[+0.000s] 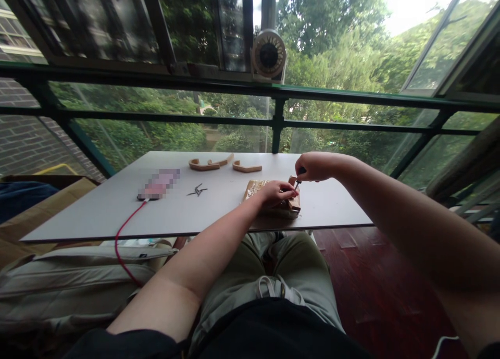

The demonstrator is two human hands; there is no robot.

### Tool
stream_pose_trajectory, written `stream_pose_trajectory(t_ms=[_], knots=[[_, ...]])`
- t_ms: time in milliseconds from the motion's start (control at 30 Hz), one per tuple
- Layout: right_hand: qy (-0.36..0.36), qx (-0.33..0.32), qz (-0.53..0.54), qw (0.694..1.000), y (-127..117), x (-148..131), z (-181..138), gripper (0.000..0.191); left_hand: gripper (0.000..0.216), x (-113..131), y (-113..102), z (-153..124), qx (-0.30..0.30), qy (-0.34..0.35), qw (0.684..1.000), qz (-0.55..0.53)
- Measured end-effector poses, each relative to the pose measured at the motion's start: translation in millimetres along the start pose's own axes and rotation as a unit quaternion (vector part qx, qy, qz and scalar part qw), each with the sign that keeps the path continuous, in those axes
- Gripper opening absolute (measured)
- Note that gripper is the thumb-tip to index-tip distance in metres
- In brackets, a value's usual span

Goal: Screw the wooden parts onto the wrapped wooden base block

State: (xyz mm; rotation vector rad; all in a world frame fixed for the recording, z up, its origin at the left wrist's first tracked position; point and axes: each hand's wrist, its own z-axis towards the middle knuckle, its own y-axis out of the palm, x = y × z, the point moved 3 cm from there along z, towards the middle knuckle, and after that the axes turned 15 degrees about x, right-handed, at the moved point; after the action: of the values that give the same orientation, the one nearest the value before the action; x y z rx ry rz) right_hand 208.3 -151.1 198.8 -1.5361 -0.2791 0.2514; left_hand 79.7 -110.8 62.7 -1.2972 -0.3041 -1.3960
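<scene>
A small wooden assembly point(255, 188) lies near the front edge of the white board point(117, 208) on my lap. My left hand point(275, 192) rests on top of it with fingers closed, pressing it down. My right hand point(314, 166) is closed around a small screwdriver point(298, 182) whose tip points down at the assembly's right end. Three curved wooden pieces point(203, 164), point(222, 161), point(247, 166) lie further back on the board. A few dark screws point(197, 190) lie left of the assembly.
A phone point(158, 184) lies on the left of the board with a red cable point(125, 239) hanging off the front edge. Cardboard point(23, 213) and cushions sit at the left. A green railing point(277, 120) and windows stand behind the board.
</scene>
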Motion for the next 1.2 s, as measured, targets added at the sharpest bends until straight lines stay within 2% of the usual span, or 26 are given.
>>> stream_pose_trajectory(t_ms=[167,333,667,833,1033,1200], knots=[[-0.027,0.048,0.012,0.998,5,3,1,0.021,0.038,1,1,0,0.01,0.019,1.0,-0.008],[-0.013,0.04,0.016,0.999,10,12,5,0.026,0.033,-1,0,1,0.041,0.037,0.998,-0.022],[-0.04,0.054,-0.014,0.998,4,2,5,0.026,0.036,1,-3,-1,0.019,0.025,0.999,-0.004],[-0.043,0.053,-0.02,0.997,4,2,6,0.025,0.04,1,-4,-1,0.029,0.036,0.999,0.018],[-0.044,0.069,-0.023,0.996,4,1,5,0.02,0.036,1,-2,0,0.04,0.052,0.998,-0.017],[-0.047,0.067,-0.017,0.996,6,-2,5,0.017,0.035,1,-2,0,0.027,0.047,0.998,-0.019]])
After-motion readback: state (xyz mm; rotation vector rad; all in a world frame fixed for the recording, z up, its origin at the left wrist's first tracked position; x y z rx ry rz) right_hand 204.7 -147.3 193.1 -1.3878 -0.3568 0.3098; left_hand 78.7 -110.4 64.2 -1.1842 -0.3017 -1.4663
